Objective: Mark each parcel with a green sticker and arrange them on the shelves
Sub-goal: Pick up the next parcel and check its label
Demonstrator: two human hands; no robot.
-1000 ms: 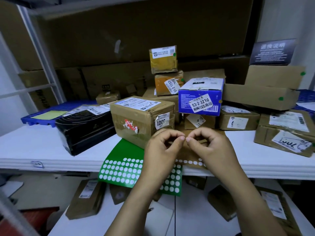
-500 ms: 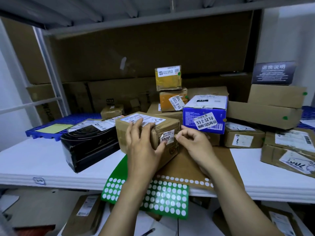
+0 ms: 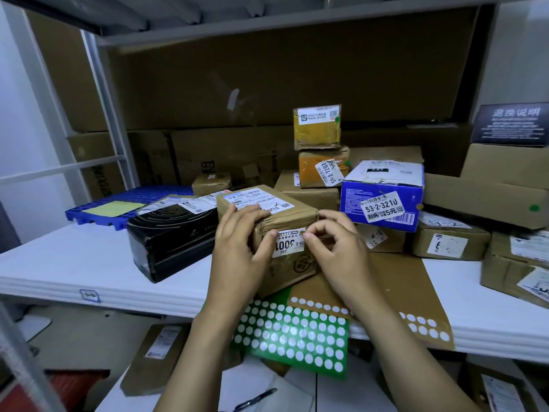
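One second ago both hands met in the air above the sticker sheet (image 3: 291, 331), fingertips together, as if peeling off one dot. Now they have gone up to the brown parcel (image 3: 297, 217), which stands on the white shelf (image 3: 89, 263) with its near corner over that sheet. The left hand (image 3: 237, 248) grips the parcel, fingers over its top edge and thumb on the front face. The right hand (image 3: 335, 251) is curled, thumb and forefinger pinched at the right edge of the white label (image 3: 286, 243). A green sticker between them is not visible, so I cannot tell if the hand holds one. I judge that the marking of this parcel is in progress; placing it comes after.
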